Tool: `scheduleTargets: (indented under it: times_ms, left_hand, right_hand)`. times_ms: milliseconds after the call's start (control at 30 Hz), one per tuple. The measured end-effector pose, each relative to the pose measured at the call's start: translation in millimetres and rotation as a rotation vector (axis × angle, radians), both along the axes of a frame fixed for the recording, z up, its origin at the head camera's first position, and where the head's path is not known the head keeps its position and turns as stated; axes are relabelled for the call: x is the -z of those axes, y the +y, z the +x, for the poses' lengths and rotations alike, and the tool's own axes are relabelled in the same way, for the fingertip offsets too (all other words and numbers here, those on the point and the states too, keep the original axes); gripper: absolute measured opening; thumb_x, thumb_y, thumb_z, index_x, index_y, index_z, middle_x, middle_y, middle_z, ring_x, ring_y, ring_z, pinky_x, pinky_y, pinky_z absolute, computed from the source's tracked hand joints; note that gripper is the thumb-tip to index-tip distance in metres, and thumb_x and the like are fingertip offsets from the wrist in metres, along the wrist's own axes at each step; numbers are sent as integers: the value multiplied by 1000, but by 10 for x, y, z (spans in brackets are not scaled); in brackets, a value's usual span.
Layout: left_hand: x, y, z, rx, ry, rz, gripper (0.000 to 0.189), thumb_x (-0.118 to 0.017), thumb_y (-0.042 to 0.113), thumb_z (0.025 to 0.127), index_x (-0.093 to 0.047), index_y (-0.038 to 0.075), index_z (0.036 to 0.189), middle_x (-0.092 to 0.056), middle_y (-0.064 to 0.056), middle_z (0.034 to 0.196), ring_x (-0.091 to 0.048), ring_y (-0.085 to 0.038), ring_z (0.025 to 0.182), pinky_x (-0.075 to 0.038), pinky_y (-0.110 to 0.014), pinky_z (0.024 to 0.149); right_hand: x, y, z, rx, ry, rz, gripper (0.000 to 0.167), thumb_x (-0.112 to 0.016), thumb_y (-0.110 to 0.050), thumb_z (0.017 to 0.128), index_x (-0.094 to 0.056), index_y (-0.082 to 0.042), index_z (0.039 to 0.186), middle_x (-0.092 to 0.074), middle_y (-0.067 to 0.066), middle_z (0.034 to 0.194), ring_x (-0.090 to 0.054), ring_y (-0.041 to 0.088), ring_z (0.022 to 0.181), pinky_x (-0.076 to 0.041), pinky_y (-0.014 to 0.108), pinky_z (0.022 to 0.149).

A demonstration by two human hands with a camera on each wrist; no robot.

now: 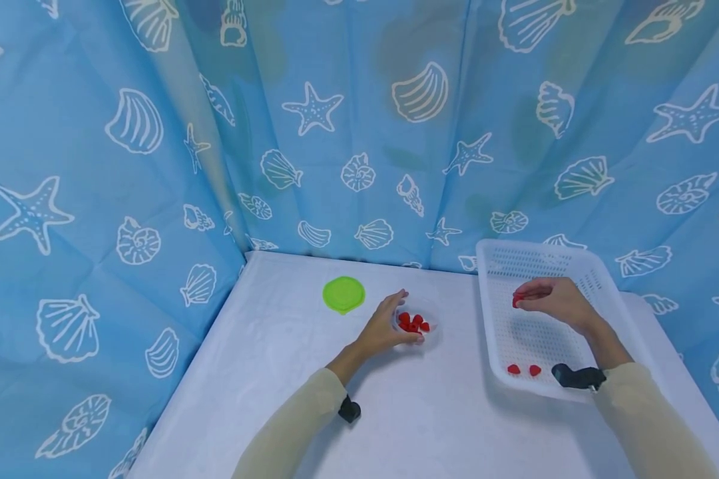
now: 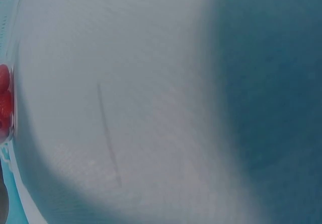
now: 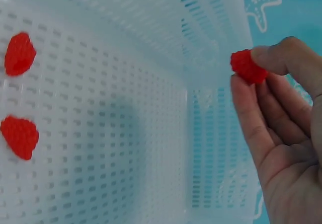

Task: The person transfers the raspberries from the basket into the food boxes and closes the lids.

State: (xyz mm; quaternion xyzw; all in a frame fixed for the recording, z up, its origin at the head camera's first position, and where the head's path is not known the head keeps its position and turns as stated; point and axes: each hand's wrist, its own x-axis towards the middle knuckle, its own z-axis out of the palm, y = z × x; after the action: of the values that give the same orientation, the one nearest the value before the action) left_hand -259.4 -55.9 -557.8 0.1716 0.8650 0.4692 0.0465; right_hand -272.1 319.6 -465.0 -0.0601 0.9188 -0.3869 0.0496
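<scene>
My left hand [image 1: 382,331] holds a small clear container [image 1: 434,311], thumb on the near side and fingers round the far side. Several red raspberries [image 1: 413,323] lie inside it; in the left wrist view some raspberries [image 2: 5,103] show at the left edge through the container wall. Over the white plastic basket [image 1: 485,313], my right hand [image 1: 554,303] pinches one raspberry [image 3: 249,66] between thumb and fingertips. Two other raspberries lie on the perforated basket floor, one upper [image 3: 20,54] and one lower [image 3: 20,136] in the right wrist view.
A green lid [image 1: 344,294] with a small tab lies flat on the white table [image 1: 263,346], left of the container. Blue curtains [image 1: 359,133] with shell and starfish prints hang behind the table and along its left side. Dark wrist cameras [image 1: 349,408] sit at both sleeves.
</scene>
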Motion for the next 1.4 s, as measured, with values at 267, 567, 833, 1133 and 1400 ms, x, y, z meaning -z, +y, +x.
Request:
scheduleTargets:
  times_ms: [267, 567, 833, 1133, 1400]
  left_hand:
    - [-14, 12, 13, -8, -13, 8, 104, -84, 46, 72, -25, 22, 155, -38, 6, 150, -35, -13, 136, -47, -41, 98]
    - [-14, 4, 14, 3, 2, 9, 101, -83, 45, 74, -25, 29, 155, -38, 2, 151, -34, -13, 137, -44, -41, 102]
    - [-17, 4, 12, 1, -3, 15, 100, -83, 44, 74, -25, 27, 154, -38, 0, 151, -35, -14, 136, -45, -41, 101]
    - [-2, -3, 5, -4, 2, 19, 100, -83, 41, 75, -25, 21, 155, -38, 0, 150, -36, -16, 135, -46, -43, 99]
    - [-15, 17, 18, -15, -13, 5, 100, -83, 41, 75, -25, 22, 155, -38, 2, 150, -36, -16, 135, -46, -44, 100]
  right_hand:
    - [-112, -172, 16, 24, 97, -36, 48, -77, -34, 83, -64, -6, 120, -66, 19, 115, -66, 37, 101, -52, 50, 86]
    - [-248, -411, 48, -64, 200, -120, 42, -77, -25, 85, -65, -7, 120, -66, 14, 117, -66, 30, 101, -54, 38, 84]
    - [-277, -651, 59, -110, 222, -228, 39, -77, -25, 86, -68, -5, 119, -68, 14, 115, -69, 20, 97, -54, 26, 80]
    - [-358, -1129, 68, -109, 239, -333, 35, -79, -24, 83, -71, -6, 113, -70, 12, 110, -69, 18, 97, -54, 25, 80]
    - [-425, -1465, 154, -181, 260, -374, 31, -75, -6, 85, -69, 3, 114, -68, 19, 111, -66, 36, 104, -55, 28, 79]
